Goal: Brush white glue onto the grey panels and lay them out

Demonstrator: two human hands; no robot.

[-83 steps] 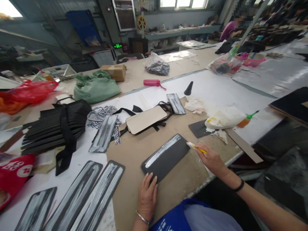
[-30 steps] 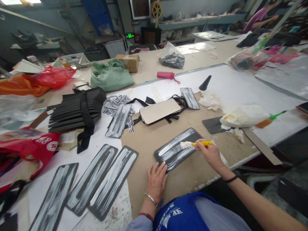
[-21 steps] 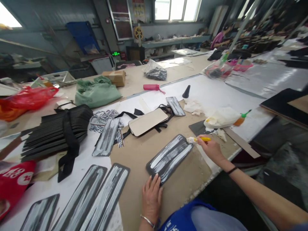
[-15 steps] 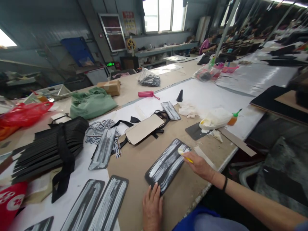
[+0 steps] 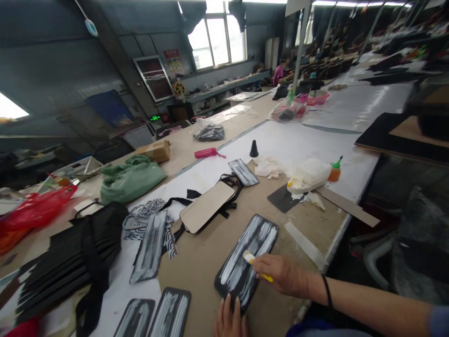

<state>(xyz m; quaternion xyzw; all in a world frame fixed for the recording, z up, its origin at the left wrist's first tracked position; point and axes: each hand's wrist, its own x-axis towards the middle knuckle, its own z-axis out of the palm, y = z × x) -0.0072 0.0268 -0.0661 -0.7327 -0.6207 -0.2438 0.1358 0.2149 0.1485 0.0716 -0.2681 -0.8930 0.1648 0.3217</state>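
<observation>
A dark rectangular panel [image 5: 257, 238] with rounded corners and streaks of white paste lies on the brown table in front of me. My right hand [image 5: 284, 276] is closed round a yellow-handled brush [image 5: 249, 257], its pale tip at the middle of the panel. The fingertips of my left hand [image 5: 229, 323] rest at the panel's near end, stretched out and holding nothing; the wrist is cut off by the frame. To the left lie similar streaked panels [image 5: 170, 311]. A beige panel [image 5: 207, 206] with black straps sits further back.
A white container [image 5: 312, 175] stands on a dark board at right, beside a bottle of orange liquid with a green cap [image 5: 336, 171]. A black cone [image 5: 254, 149] stands behind. Black stacked pieces [image 5: 66, 262] and a green bag [image 5: 131, 179] occupy the left. The table edge runs along the right.
The brush in my right hand has moved from the panel's far end down to its middle. My left hand stays at the near end. The view has shifted, so things sit lower.
</observation>
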